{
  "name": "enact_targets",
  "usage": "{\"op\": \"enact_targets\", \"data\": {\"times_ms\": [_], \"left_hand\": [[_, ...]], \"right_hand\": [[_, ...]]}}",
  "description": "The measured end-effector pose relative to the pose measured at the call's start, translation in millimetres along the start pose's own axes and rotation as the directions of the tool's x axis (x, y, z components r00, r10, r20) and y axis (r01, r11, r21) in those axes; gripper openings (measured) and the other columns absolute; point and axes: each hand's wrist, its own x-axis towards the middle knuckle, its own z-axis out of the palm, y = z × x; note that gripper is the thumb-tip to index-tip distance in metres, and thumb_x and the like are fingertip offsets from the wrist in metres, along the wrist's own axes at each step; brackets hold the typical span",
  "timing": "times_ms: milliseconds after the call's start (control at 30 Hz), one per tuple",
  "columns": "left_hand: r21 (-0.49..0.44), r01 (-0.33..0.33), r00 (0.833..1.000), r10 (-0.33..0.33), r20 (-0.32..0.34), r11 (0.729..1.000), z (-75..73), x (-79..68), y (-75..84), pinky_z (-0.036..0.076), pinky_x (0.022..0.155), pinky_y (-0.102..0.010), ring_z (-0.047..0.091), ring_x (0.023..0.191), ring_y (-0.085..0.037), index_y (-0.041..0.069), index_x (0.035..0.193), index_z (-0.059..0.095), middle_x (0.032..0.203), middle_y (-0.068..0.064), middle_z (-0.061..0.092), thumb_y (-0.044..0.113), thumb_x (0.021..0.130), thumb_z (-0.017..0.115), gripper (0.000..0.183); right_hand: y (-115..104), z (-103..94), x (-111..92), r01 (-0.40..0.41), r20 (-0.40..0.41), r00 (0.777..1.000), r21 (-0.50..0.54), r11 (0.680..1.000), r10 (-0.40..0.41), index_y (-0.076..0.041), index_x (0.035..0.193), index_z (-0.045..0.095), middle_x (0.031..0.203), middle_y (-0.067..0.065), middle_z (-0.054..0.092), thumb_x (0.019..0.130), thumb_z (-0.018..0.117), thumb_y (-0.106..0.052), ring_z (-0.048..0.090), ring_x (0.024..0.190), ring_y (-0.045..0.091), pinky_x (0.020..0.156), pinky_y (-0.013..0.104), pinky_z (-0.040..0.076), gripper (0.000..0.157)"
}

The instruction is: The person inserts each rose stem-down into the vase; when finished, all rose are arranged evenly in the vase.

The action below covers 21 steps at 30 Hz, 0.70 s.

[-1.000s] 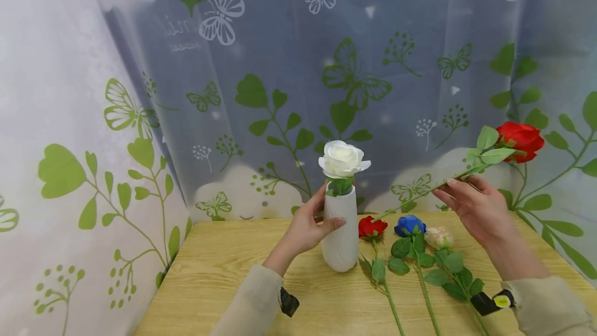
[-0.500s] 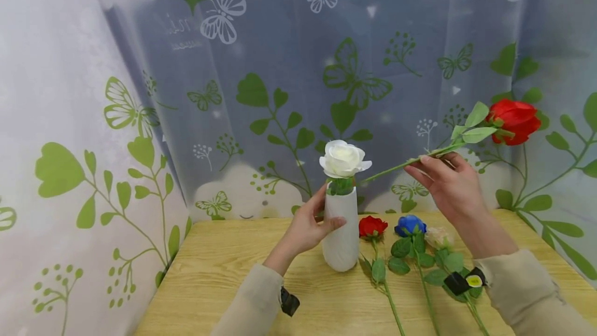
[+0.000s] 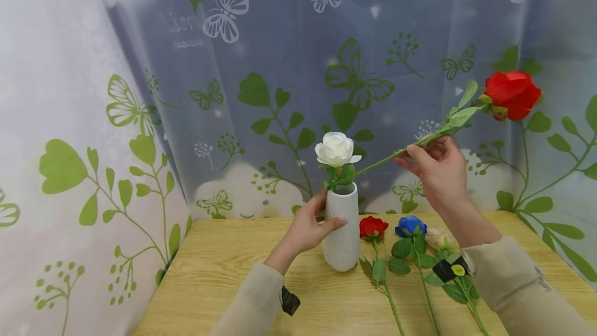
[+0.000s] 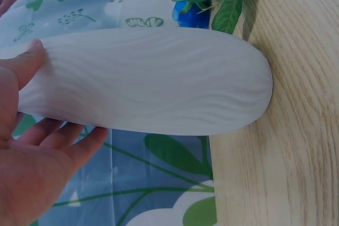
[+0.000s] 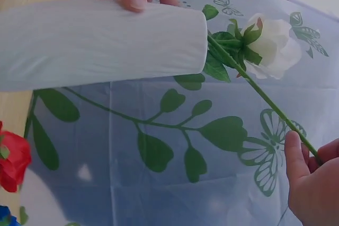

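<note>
A ribbed white vase (image 3: 341, 232) stands upright on the table, and my left hand (image 3: 305, 224) grips it with fingers and thumb around its upper half. A white rose (image 3: 337, 149) rises from the vase mouth, its leaves just above the rim. My right hand (image 3: 438, 170) pinches the green stem of a large red rose (image 3: 513, 95), tilted with its bloom up to the right. In the right wrist view that rose's stem (image 5: 270, 101) slants to the vase's mouth, its lower end at the opening beside the white rose (image 5: 275, 48).
On the wooden table (image 3: 224, 274), right of the vase, lie a smaller red rose (image 3: 373, 227), a blue rose (image 3: 410, 226) and a pale cream rose (image 3: 440, 240), stems toward me. A curtain (image 3: 280, 40) printed with butterflies and leaves hangs behind the table.
My right hand has moved left and up, bringing the held red rose's stem end from low right of the vase to its mouth. The white rose has shifted slightly; my left hand stays on the vase.
</note>
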Motion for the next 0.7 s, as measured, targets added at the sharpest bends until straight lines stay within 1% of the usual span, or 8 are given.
{"op": "enact_targets", "data": {"times_ms": [167,333,433,533,633,700], "left_hand": [[-0.010,-0.001,1.000,0.001,0.002,1.000,-0.2,0.5,-0.8,0.054,0.108,-0.056,0.062,0.134,-0.033,0.013,0.164,0.037,0.150,-0.014,0.060,0.023,0.100,0.076,0.076],[-0.013,0.009,1.000,-0.009,-0.002,1.000,0.4,-0.9,-0.5,0.053,0.109,-0.056,0.062,0.134,-0.035,0.012,0.164,0.037,0.151,-0.015,0.059,0.024,0.100,0.076,0.076],[-0.008,0.013,1.000,-0.013,-0.004,1.000,0.7,-0.9,-0.5,0.054,0.108,-0.055,0.062,0.134,-0.034,0.012,0.162,0.040,0.150,-0.015,0.060,0.025,0.100,0.076,0.073],[-0.016,0.012,1.000,-0.012,-0.003,1.000,0.8,-0.6,-0.9,0.054,0.108,-0.055,0.063,0.133,-0.035,0.012,0.164,0.037,0.151,-0.015,0.059,0.025,0.100,0.076,0.076],[-0.025,0.006,1.000,-0.006,-0.002,1.000,0.8,0.0,-1.2,0.054,0.108,-0.055,0.063,0.134,-0.036,0.010,0.167,0.030,0.153,-0.015,0.058,0.023,0.100,0.076,0.083],[-0.020,-0.002,1.000,0.002,-0.003,1.000,0.7,0.4,-1.4,0.054,0.108,-0.055,0.062,0.135,-0.037,0.008,0.168,0.025,0.153,-0.016,0.057,0.022,0.099,0.077,0.087]], "right_hand": [[-1.7,9.0,4.8,0.103,0.013,0.995,-0.055,0.993,-0.102,-0.004,0.110,0.051,0.094,0.005,0.064,0.099,0.065,0.008,0.072,0.084,0.021,0.083,0.034,0.066,0.021],[-2.3,22.2,7.3,0.206,0.027,0.978,-0.096,0.974,-0.204,-0.005,0.109,0.057,0.094,0.007,0.065,0.098,0.065,0.010,0.072,0.082,0.021,0.080,0.033,0.066,0.020],[-2.7,28.7,7.3,0.242,0.030,0.970,-0.128,0.962,-0.240,-0.006,0.109,0.059,0.093,0.005,0.066,0.098,0.063,0.012,0.070,0.081,0.020,0.078,0.031,0.065,0.021],[-1.5,31.3,5.8,0.236,0.062,0.971,-0.179,0.955,-0.229,-0.008,0.112,0.059,0.094,0.003,0.067,0.099,0.064,0.009,0.070,0.083,0.017,0.079,0.028,0.064,0.022],[3.5,31.1,3.2,0.205,0.121,0.976,-0.251,0.946,-0.179,-0.010,0.113,0.059,0.096,0.000,0.067,0.101,0.065,0.004,0.071,0.086,0.014,0.081,0.025,0.063,0.020],[8.9,30.9,1.5,0.174,0.152,0.979,-0.287,0.942,-0.135,-0.009,0.112,0.058,0.096,-0.001,0.068,0.102,0.066,0.001,0.072,0.087,0.014,0.082,0.025,0.063,0.017]]}}
